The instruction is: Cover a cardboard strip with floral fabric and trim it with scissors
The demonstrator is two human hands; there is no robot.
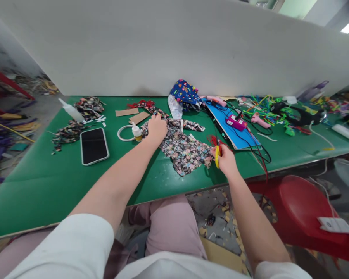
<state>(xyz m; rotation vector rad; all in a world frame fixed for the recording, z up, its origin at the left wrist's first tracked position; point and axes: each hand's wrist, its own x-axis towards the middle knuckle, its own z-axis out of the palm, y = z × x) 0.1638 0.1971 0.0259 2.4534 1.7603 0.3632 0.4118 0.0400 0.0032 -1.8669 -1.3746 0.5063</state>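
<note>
A dark floral fabric piece (186, 149) lies spread on the green table in front of me. My left hand (157, 127) rests at its upper left part, fingers curled down and closed on the cloth; the fingertips are partly hidden. In my right hand (225, 159) is a pair of scissors (218, 154) with yellow showing on the handle, its dark blades pointing away from me. That hand is beside the fabric's right corner, and its fingertips seem to touch the edge. A small bottle with a white nozzle (137, 132) stands just left of my left forearm.
A phone (94, 146), a white ring (125, 133), cardboard strips (139, 117) and a glue bottle (72, 111) lie to the left. Rightward are a blue folder (241, 137), a pink-purple device (236, 122) with cables and colourful scraps (263, 102). A red chair (302, 201) stands at right.
</note>
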